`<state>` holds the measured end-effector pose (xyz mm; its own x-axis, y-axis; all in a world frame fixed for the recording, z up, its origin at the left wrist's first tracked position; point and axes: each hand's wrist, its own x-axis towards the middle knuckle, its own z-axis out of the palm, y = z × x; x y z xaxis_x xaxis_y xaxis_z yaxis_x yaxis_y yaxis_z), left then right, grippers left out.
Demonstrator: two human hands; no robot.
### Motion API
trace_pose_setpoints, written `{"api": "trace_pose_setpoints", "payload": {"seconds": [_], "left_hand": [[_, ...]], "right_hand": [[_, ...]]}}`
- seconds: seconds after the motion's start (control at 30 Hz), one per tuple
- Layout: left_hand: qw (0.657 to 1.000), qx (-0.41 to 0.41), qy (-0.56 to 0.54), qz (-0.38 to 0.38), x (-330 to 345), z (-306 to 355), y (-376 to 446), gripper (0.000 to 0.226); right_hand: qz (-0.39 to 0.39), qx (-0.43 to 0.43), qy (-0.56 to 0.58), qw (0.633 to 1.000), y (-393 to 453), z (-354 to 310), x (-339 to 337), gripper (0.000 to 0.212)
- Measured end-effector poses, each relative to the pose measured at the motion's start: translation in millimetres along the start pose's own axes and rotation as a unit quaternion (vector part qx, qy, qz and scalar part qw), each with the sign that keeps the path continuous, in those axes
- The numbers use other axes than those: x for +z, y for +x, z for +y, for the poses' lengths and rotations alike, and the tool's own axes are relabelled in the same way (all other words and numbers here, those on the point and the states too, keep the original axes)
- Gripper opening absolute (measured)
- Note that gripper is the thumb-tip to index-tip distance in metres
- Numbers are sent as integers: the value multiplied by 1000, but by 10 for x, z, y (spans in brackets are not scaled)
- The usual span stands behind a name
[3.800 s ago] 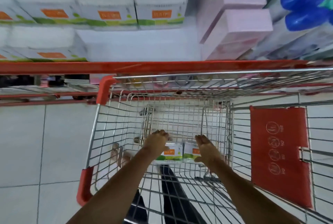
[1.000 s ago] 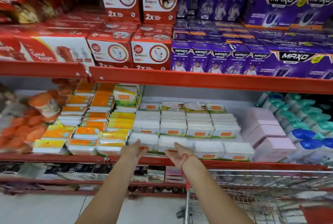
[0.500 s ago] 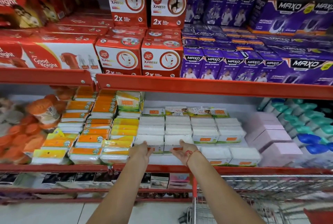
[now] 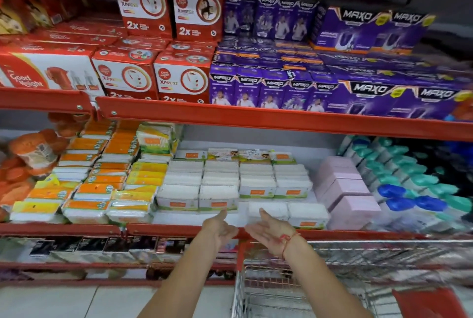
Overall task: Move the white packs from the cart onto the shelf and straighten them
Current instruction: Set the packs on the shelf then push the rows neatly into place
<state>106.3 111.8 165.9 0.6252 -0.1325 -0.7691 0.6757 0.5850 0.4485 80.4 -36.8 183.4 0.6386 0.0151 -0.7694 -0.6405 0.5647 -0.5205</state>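
Both hands empty, palms open: left hand (image 4: 220,228) and right hand (image 4: 268,231) hover at the shelf lip (image 4: 179,229), just short of the white packs (image 4: 198,196). Packs sit stacked on the shelf, front pair near the edge. Cart (image 4: 294,289) below right; contents not discernible. Risk: a careless nudge while squaring could tip the front stack off the lip.

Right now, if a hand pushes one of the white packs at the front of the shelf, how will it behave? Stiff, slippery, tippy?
Probably slides rather than tips: the white packs lie low and flat on the smooth white shelf. Likely fairly stiff, since the stacked ones keep square edges. Probably light for their size, and the glossy wrap may be slippery, though blur hides detail. Both hands are open, holding nothing.
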Motion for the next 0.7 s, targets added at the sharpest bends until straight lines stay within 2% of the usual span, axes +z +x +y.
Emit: {"api": "trace_pose_setpoints", "payload": {"seconds": [0.13,0.27,0.43,0.7], "left_hand": [[999,-28,15,-18,397,-350,-63,68],[998,-35,45,-10,666,-499,-40,62],[999,2,25,24,816,-489,106,48],[997,24,39,56,901,-207,319,49]], "right_hand": [[77,-18,-11,997,31,-245,-645,55],[167,-64,2,984,97,-472,-982,53],[142,-39,-23,989,183,-662,-1003,44],[95,-44,28,994,435,-852,-847,40]]}}
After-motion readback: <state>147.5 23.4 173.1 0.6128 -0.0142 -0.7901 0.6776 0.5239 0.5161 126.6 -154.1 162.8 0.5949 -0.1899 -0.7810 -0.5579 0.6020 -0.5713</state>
